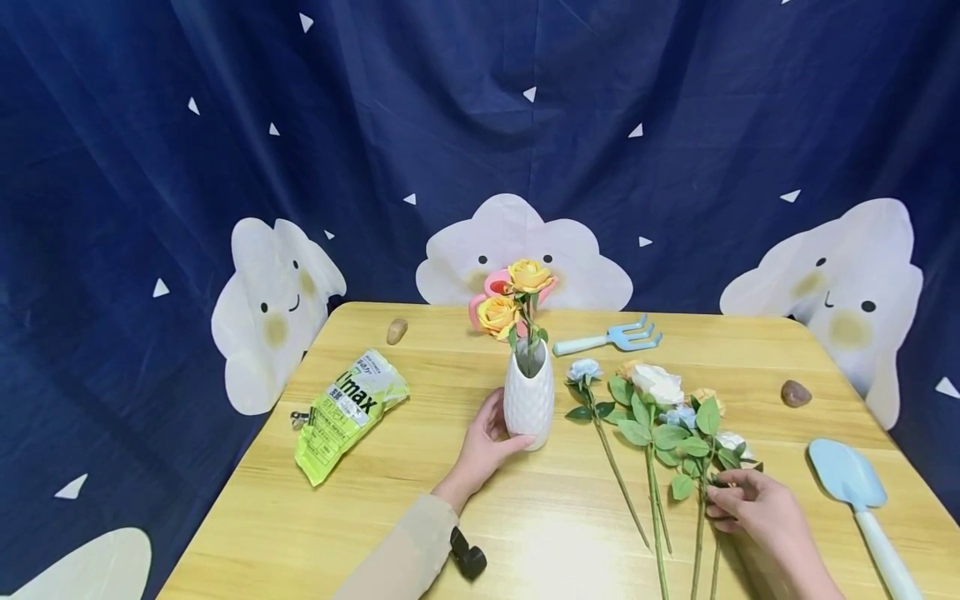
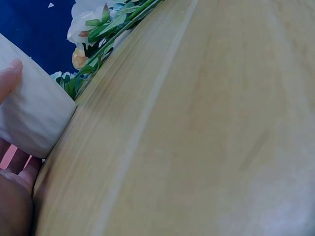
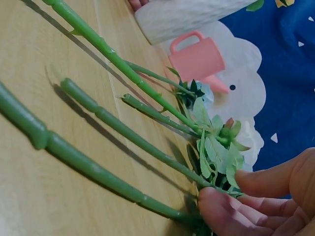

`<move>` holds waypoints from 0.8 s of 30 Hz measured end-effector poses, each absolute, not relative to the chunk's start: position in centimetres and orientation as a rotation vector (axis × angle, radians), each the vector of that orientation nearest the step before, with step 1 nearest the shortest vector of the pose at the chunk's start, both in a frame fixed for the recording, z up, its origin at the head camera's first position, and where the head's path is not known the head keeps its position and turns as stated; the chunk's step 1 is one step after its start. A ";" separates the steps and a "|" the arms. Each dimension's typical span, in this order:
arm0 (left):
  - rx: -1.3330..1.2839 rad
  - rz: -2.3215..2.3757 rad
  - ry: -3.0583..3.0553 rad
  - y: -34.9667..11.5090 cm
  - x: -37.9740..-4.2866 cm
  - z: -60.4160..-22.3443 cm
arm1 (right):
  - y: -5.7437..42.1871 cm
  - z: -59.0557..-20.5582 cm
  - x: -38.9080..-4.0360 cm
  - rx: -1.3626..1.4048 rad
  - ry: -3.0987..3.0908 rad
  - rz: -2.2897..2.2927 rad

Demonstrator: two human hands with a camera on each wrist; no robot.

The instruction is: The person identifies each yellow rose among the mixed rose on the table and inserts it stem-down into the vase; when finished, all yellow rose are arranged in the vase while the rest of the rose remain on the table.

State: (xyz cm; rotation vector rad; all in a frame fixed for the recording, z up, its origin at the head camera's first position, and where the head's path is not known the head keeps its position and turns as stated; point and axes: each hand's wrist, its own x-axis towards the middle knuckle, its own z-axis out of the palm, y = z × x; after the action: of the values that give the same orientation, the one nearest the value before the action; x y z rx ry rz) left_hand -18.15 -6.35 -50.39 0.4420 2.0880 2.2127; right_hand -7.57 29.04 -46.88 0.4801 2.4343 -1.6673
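Note:
A white textured vase (image 1: pixel 529 410) stands on the table, holding two yellow roses (image 1: pixel 498 315). My left hand (image 1: pixel 482 450) grips its lower part, the thumb across the front; in the left wrist view the vase (image 2: pixel 32 105) hides part of the fingers. To the right lie several artificial flowers, among them a white rose (image 1: pixel 657 385) and a single blue flower (image 1: pixel 584 370). My right hand (image 1: pixel 768 517) is at the near side of this bunch. In the right wrist view its thumb and forefinger pinch a green flower stem (image 3: pixel 140 142) close to the leaves.
A pink watering can (image 3: pixel 199 59) stands behind the vase. Near it lies a blue hand rake (image 1: pixel 633 335). A green fertilizer bag (image 1: pixel 348 412) and a tan stone (image 1: pixel 397 331) are on the left, a dark stone (image 1: pixel 796 393) and a blue shovel (image 1: pixel 847 473) on the right.

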 end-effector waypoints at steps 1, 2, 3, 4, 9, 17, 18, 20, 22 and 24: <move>0.440 2.213 2.089 -6.4 -18.1 -50.4 | 29.0 -46.8 -7.7 0.485 2.435 -1.650; 0.440 2.213 2.089 -6.4 -18.1 -50.3 | 28.9 -46.8 -7.7 0.493 2.432 -1.637; 0.439 2.213 2.089 -6.4 -18.1 -50.3 | 28.9 -46.7 -7.8 0.495 2.435 -1.619; 0.439 2.214 2.086 -6.4 -18.1 -50.2 | 28.8 -46.7 -7.9 0.499 2.435 -1.606; 0.441 2.217 2.080 -6.4 -18.0 -50.0 | 28.3 -46.6 -8.1 0.517 2.420 -1.584; 0.441 2.222 2.084 -6.3 -18.1 -50.1 | 27.7 -46.9 -8.4 0.565 2.430 -1.626; 0.440 2.222 2.086 -6.3 -18.1 -50.1 | 27.7 -47.0 -8.4 0.567 2.433 -1.631; 0.438 2.218 2.095 -6.3 -18.1 -50.2 | 27.7 -47.0 -8.4 0.581 2.420 -1.656; 0.441 2.215 2.098 -6.4 -18.2 -50.3 | 27.7 -47.0 -8.4 0.592 2.394 -1.701; 0.450 2.212 2.095 -6.4 -18.1 -50.4 | 27.7 -47.1 -8.3 0.607 2.381 -1.735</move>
State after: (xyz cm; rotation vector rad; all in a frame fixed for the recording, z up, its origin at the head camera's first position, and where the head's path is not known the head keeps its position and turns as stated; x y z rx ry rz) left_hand -18.13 -6.39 -50.37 0.4496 2.0954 2.2123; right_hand -8.26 27.69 -47.11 0.6074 2.3807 -1.7353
